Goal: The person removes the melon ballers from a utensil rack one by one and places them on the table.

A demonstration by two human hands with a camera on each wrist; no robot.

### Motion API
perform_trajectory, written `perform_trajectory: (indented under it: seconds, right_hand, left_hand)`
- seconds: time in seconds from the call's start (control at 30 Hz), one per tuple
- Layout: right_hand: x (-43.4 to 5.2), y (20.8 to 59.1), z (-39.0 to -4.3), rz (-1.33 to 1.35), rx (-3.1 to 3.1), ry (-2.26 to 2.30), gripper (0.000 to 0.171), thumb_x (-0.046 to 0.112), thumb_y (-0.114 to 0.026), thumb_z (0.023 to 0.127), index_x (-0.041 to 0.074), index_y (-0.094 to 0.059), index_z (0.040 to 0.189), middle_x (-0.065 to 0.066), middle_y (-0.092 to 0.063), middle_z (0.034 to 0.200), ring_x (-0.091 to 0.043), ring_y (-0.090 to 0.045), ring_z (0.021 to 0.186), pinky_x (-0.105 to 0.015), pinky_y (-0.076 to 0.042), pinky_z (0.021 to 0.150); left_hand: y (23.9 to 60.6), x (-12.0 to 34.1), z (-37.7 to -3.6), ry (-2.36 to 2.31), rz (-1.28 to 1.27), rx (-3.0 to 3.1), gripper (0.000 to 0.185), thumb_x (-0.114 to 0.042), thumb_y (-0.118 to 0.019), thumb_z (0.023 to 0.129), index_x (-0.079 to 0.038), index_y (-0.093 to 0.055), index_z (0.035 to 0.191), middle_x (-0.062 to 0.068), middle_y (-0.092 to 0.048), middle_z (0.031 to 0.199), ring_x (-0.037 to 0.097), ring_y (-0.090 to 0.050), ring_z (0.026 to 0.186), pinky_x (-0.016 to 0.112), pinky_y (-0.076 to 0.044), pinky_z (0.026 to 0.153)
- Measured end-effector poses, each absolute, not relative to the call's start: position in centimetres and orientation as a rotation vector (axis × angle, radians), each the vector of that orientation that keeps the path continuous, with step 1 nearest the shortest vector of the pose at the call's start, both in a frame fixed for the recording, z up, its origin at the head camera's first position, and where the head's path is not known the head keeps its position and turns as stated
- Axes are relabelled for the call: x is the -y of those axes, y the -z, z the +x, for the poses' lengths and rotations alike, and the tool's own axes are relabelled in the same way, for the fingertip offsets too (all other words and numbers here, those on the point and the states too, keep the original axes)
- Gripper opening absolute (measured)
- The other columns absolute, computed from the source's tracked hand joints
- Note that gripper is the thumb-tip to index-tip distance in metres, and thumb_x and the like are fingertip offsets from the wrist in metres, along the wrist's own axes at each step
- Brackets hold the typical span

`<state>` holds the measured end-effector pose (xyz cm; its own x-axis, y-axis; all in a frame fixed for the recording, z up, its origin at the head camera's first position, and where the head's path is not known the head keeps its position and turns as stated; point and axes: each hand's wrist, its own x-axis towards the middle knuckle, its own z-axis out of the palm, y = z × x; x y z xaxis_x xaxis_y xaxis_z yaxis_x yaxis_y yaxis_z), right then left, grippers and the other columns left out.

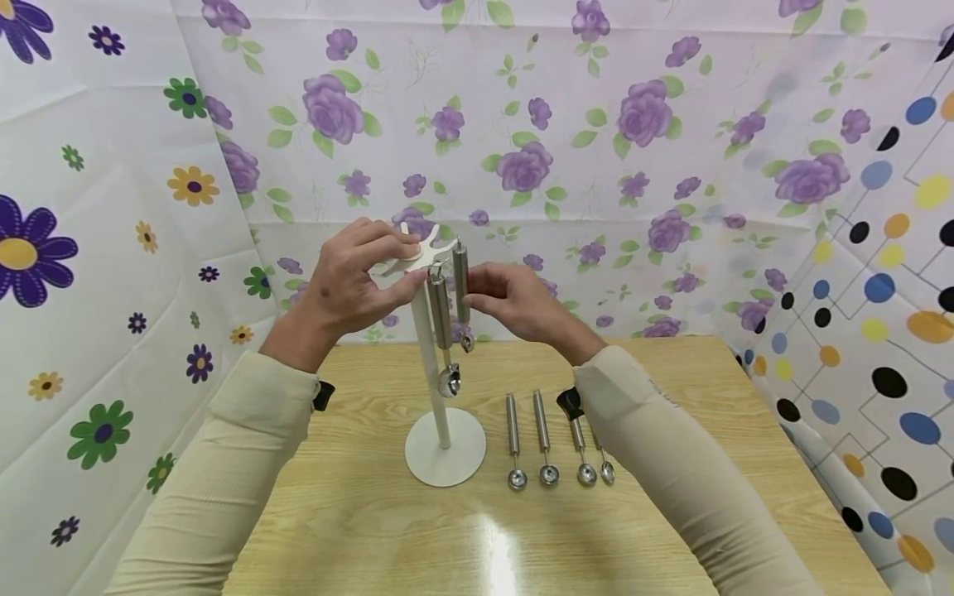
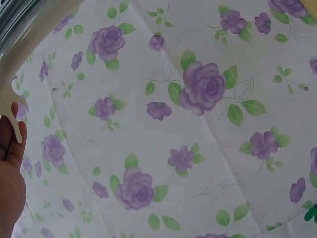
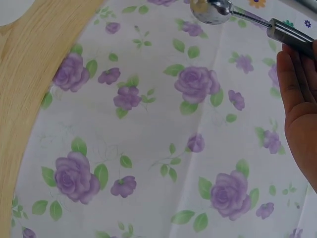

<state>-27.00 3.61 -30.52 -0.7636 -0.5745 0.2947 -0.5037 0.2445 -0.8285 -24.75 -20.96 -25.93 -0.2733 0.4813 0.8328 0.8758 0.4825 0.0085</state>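
Flowery sheets around a wood table (image 1: pixel 671 372). Left hand (image 1: pixel 350 277) holds white stand (image 1: pixel 436 389) top. Right hand (image 1: pixel 514 298) fingers pinch a hanging scoop (image 1: pixel 461 290), prob. hard, light, slippery metal; grip mid-handle.

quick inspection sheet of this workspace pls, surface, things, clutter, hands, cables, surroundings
surface: wooden table, glare patch near the front edge
job's things: white stand upright, two steel scoops hanging from its top; four scoops lying in a row right of its base
clutter: nothing seen
grippers: left hand holds the stand's top; right hand pinches the hanging scoop
cables: nothing seen
surroundings: floral cloth behind, flowered and dotted sheets at the sides
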Motion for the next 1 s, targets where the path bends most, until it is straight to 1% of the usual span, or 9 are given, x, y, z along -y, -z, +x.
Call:
perform_trajectory:
  seconds: [0.1,0.27,0.47,0.6,0.8,0.9,1.0]
  right_hand:
    - [-4.2,30.5,-27.0,-1.016,-2.462,1.55,0.03,0.009,-0.061,0.099,0.003,-0.064,0.129,-0.009,-0.069,0.117,-0.019,-0.066,0.107,-0.035,-0.053,0.093]
    - [-5.5,31.0,-26.7,-0.971,-2.526,1.499,0.029,0.011,-0.062,0.099,0.003,-0.065,0.126,-0.008,-0.069,0.114,-0.02,-0.066,0.105,-0.037,-0.053,0.091]
    - [-7.4,32.7,-26.4,-0.932,-2.535,1.493,0.028,0.013,-0.063,0.099,0.003,-0.066,0.125,-0.009,-0.069,0.112,-0.021,-0.066,0.103,-0.039,-0.054,0.09]
    - [-8.7,34.2,-26.4,-0.88,-2.545,1.507,0.025,0.013,-0.064,0.098,0.004,-0.068,0.121,-0.008,-0.069,0.11,-0.021,-0.067,0.101,-0.039,-0.054,0.088]
    - [-10.6,35.9,-26.2,-0.817,-2.529,1.54,0.025,0.012,-0.065,0.098,0.001,-0.067,0.12,-0.011,-0.07,0.109,-0.025,-0.068,0.101,-0.042,-0.054,0.089]
    - [-11.3,36.5,-26.0,-0.785,-2.525,1.554,0.025,0.013,-0.065,0.097,0.004,-0.068,0.121,-0.01,-0.07,0.109,-0.024,-0.068,0.101,-0.043,-0.054,0.09]
    - [-12.1,37.0,-25.8,-0.742,-2.54,1.558,0.024,0.014,-0.066,0.097,0.005,-0.068,0.119,-0.01,-0.071,0.107,-0.022,-0.068,0.099,-0.043,-0.054,0.09]
  left_hand:
    - [26.0,20.9,-24.8,0.614,-1.125,1.918,0.058,-0.051,-0.052,0.098,0.003,-0.075,0.091,0.017,-0.072,0.096,0.033,-0.062,0.083,0.044,-0.051,0.07]
    - [26.0,20.7,-24.7,0.604,-1.119,1.915,0.059,-0.051,-0.053,0.098,0.003,-0.075,0.092,0.017,-0.073,0.096,0.033,-0.062,0.083,0.045,-0.052,0.07]
    - [26.1,20.6,-24.9,0.594,-1.115,1.897,0.057,-0.049,-0.054,0.097,0.004,-0.075,0.093,0.018,-0.072,0.095,0.034,-0.063,0.082,0.047,-0.052,0.069]
    - [26.0,20.6,-24.9,0.608,-1.114,1.89,0.057,-0.049,-0.055,0.097,0.004,-0.076,0.093,0.019,-0.073,0.095,0.035,-0.063,0.083,0.048,-0.052,0.07]
    - [26.1,20.7,-24.9,0.606,-1.118,1.888,0.048,-0.041,-0.06,0.094,0.004,-0.076,0.094,0.019,-0.072,0.096,0.035,-0.063,0.084,0.048,-0.053,0.071]
    - [26.2,20.8,-24.8,0.607,-1.113,1.889,0.044,-0.037,-0.061,0.091,0.005,-0.076,0.095,0.019,-0.072,0.096,0.035,-0.063,0.084,0.048,-0.053,0.07]
    - [26.3,20.8,-24.7,0.613,-1.103,1.904,0.044,-0.036,-0.061,0.091,0.005,-0.076,0.096,0.019,-0.073,0.096,0.035,-0.063,0.084,0.048,-0.053,0.071]
